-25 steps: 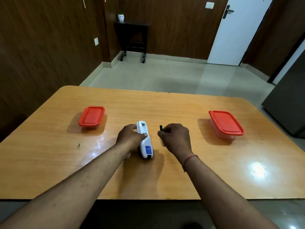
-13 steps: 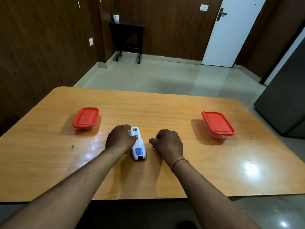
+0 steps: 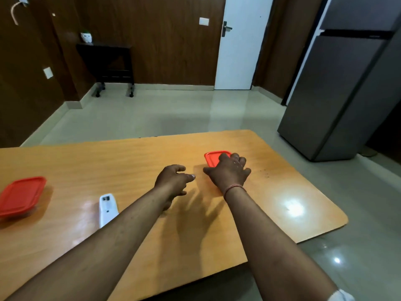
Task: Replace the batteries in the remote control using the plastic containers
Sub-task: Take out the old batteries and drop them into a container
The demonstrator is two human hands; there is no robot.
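The white remote (image 3: 107, 208) lies on the wooden table (image 3: 130, 157), back side up, with its battery bay uncovered at the far end; my left forearm hides its near end. My left hand (image 3: 173, 181) hovers to the right of it, fingers apart and holding nothing. My right hand (image 3: 227, 173) rests on the right red-lidded plastic container (image 3: 213, 157), fingers curled over the lid and covering most of it. A second red-lidded container (image 3: 20, 195) sits closed at the table's left edge of view. No battery is visible.
The table's rounded right corner (image 3: 338, 218) and near edge are close to my right arm. A grey fridge (image 3: 347, 83) stands beyond the table on the right. A white door (image 3: 238, 51) and a black side table (image 3: 108, 59) are against the far wall.
My view has swung right. Both hands left the remote and moved right; the right hand now lies on the right container. The small dark battery it held is out of sight.
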